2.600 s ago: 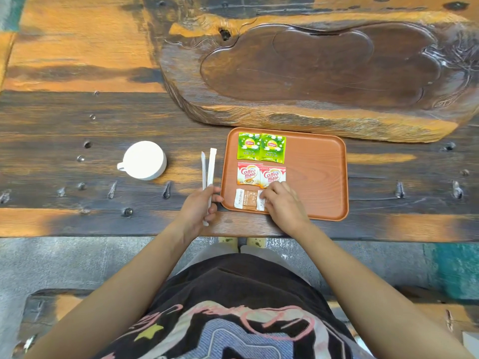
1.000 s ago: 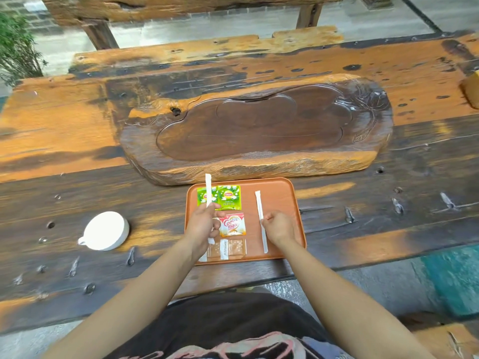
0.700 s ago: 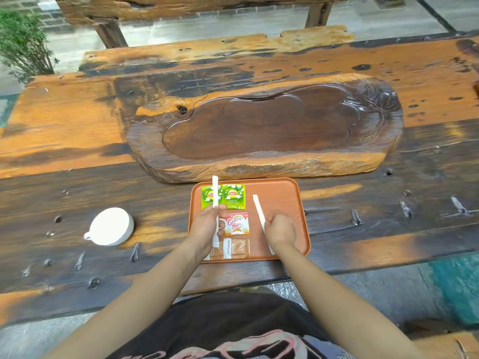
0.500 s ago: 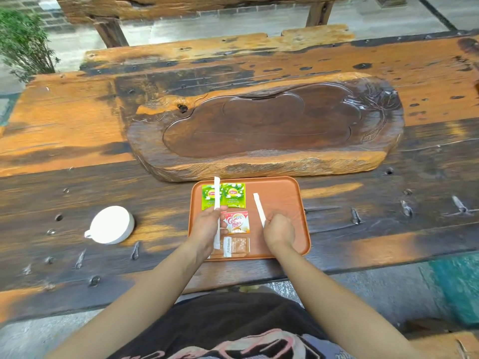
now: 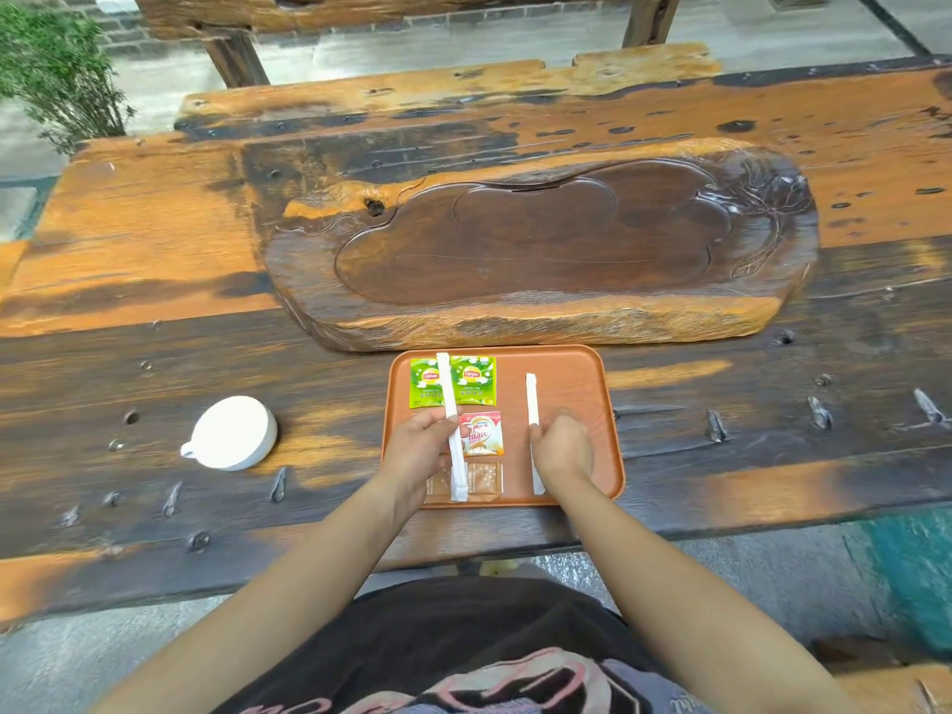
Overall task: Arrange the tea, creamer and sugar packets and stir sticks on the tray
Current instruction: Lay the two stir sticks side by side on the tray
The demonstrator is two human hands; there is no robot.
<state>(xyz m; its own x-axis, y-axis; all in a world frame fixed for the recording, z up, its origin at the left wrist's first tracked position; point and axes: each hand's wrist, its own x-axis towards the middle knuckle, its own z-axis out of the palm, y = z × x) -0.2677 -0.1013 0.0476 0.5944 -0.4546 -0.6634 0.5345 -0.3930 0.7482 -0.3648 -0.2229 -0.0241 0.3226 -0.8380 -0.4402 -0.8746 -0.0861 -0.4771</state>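
An orange tray (image 5: pixel 572 363) lies at the table's near edge. Two green tea packets (image 5: pixel 471 381) sit at its far left, a red-and-white creamer packet (image 5: pixel 484 435) below them, and brown sugar packets (image 5: pixel 484 479) nearest me. My left hand (image 5: pixel 417 448) pinches a white wrapped stir stick (image 5: pixel 447 389) that stands over the tea and sugar packets. A second stir stick (image 5: pixel 532 399) lies lengthwise in the tray's middle, and my right hand (image 5: pixel 564 450) rests on its near part with fingers curled.
A white cup (image 5: pixel 234 432) stands upside down on the dark wooden table (image 5: pixel 154 353) left of the tray. A large carved wooden tea board (image 5: pixel 541 239) sits just behind the tray. A green plant (image 5: pixel 56 69) is at the far left.
Both stir sticks have left the table beside the tray. One now lies in the tray under my right hand; my left hand carries the other over the packets, drifting slightly right.
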